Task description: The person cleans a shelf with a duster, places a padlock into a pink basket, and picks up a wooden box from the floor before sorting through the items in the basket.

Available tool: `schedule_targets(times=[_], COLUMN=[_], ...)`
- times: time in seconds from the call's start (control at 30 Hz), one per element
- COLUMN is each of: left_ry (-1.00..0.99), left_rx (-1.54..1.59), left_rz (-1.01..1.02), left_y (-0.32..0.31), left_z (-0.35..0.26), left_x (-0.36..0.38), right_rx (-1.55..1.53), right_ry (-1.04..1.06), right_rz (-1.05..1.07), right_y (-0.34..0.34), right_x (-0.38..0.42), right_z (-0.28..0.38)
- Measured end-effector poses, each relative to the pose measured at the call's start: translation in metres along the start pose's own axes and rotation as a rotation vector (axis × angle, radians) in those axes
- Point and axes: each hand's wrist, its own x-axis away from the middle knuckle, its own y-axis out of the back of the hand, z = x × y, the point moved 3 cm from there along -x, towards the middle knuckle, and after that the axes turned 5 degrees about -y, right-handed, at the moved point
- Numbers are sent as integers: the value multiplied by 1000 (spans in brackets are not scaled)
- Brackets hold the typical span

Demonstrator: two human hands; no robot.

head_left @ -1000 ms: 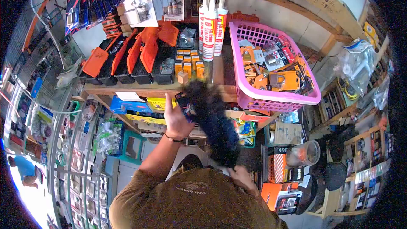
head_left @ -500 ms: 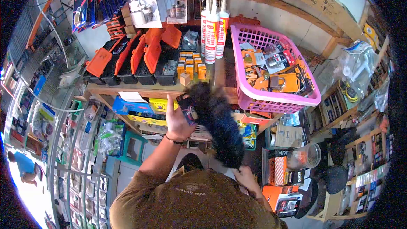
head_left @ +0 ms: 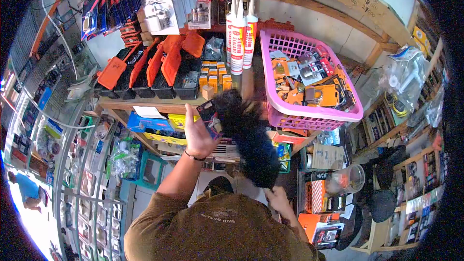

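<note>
My left hand point(head_left: 199, 135), a dark band at its wrist, is raised in front of the shelf with its thumb up. It holds a small dark blister pack point(head_left: 212, 122) with a pinkish edge; what is inside is too small to make out. My right hand point(head_left: 280, 202), lower and to the right, is closed round the handle of a black feather duster point(head_left: 256, 152). The duster slants up and left, and its blurred tip reaches the pack, partly covering it. Just beyond the tip stand small yellow-orange boxes point(head_left: 212, 76) and a plain wooden-looking block point(head_left: 207, 92).
Silicone sealant tubes point(head_left: 237, 43) stand upright on the shelf beside a pink basket point(head_left: 314, 116) of packaged goods. Black bins with orange lids point(head_left: 169, 60) line the left. Packs point(head_left: 157, 7) hang above. A person in blue point(head_left: 26, 191) is at far left.
The duster's blurred feathers have shifted slightly against the pack. My left hand still holds the pack, now a little further left in view. The whole view has shifted slightly.
</note>
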Motion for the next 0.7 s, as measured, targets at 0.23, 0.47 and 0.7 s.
schedule_targets(times=[0.23, 0.47, 0.7], left_ry=[49, 44, 51], left_rx=[151, -111, -230], left_rz=[69, 224, 444], left_y=[2, -3, -3], left_z=[-2, 1, 2], left_x=[2, 2, 1], right_rx=[-45, 136, 314], right_ry=[25, 277, 481], right_rz=[26, 71, 68], right_y=[1, -4, -10], right_x=[2, 3, 5], right_z=[17, 11, 7])
